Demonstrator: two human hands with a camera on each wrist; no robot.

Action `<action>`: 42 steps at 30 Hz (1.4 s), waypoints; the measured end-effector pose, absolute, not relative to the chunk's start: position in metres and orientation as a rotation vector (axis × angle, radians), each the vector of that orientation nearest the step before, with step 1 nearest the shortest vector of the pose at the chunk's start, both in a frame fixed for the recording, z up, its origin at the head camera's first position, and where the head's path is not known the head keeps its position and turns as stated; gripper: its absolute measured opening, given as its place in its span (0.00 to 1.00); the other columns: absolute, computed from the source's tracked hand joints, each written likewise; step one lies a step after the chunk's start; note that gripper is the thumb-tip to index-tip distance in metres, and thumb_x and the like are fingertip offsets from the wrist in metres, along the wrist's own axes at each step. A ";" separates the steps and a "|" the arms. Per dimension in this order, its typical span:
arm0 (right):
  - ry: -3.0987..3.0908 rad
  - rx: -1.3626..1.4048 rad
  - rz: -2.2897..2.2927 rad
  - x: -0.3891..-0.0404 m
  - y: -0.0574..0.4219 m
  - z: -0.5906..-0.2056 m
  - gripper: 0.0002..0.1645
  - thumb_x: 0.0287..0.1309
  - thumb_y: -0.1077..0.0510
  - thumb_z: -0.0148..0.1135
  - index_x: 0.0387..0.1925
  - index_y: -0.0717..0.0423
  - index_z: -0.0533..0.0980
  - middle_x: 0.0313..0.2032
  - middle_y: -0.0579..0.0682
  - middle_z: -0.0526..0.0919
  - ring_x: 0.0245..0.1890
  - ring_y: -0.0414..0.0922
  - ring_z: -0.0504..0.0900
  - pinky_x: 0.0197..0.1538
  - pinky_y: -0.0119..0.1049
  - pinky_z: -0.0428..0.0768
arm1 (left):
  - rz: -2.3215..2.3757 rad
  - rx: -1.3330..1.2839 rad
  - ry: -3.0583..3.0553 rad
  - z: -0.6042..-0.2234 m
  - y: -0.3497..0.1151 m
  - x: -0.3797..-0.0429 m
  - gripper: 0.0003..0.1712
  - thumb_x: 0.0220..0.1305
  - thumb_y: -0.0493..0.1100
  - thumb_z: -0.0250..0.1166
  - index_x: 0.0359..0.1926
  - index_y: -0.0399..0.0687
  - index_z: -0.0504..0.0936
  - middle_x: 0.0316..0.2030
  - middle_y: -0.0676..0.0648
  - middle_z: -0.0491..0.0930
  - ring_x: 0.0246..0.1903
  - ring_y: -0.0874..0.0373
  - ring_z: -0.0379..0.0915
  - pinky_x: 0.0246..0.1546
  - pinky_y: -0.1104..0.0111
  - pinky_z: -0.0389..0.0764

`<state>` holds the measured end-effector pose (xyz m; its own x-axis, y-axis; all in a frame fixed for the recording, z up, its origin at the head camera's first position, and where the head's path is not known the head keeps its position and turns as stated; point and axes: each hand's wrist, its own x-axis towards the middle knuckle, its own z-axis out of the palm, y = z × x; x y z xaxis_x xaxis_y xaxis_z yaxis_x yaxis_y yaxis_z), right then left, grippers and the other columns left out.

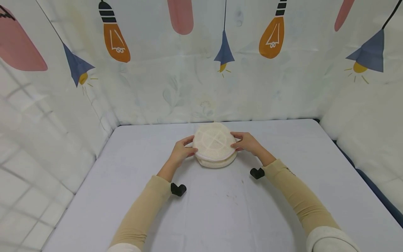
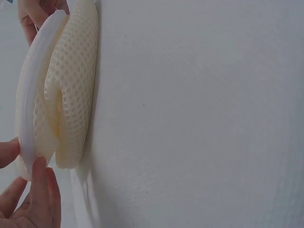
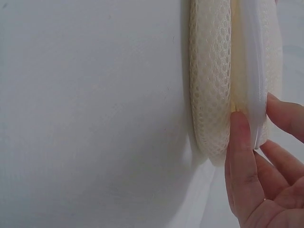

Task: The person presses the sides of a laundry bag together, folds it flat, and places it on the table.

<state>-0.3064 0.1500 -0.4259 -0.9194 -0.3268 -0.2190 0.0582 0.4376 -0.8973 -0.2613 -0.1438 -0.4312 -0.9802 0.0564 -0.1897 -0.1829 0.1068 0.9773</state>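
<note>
A round cream mesh laundry bag [image 1: 214, 141] sits near the far edge of the table, its upper disc tilted over a lower, thicker mesh layer. My left hand [image 1: 182, 151] pinches the upper disc's left edge between thumb and fingers. On the opposite side, my right hand [image 1: 248, 142] pinches the right edge. The left wrist view shows a white band [image 2: 34, 85], perhaps a zipper, along the upper rim, and a fold in the mesh layer [image 2: 76, 85] below. Seen from the right wrist, fingertips [image 3: 241, 124] reach into the gap under the white rim [image 3: 255, 71].
The bag rests on a white-covered table [image 1: 217, 210]. Behind it hangs a white curtain [image 1: 141, 94] printed with lamps and bulbs, and more white cloth borders both sides. A small black heart-shaped piece [image 1: 178, 189] is at the left wrist, another [image 1: 257, 173] at the right.
</note>
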 end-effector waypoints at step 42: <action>2.440 -0.242 -1.302 -0.313 0.148 -0.430 0.43 0.63 0.66 0.70 0.76 0.60 0.63 0.73 0.65 0.64 0.37 0.44 0.88 0.45 0.35 0.86 | 1.766 -0.130 2.389 -0.432 -0.140 -0.265 0.40 0.62 0.25 0.67 0.75 0.37 0.66 0.72 0.38 0.67 0.58 0.43 0.77 0.54 0.60 0.82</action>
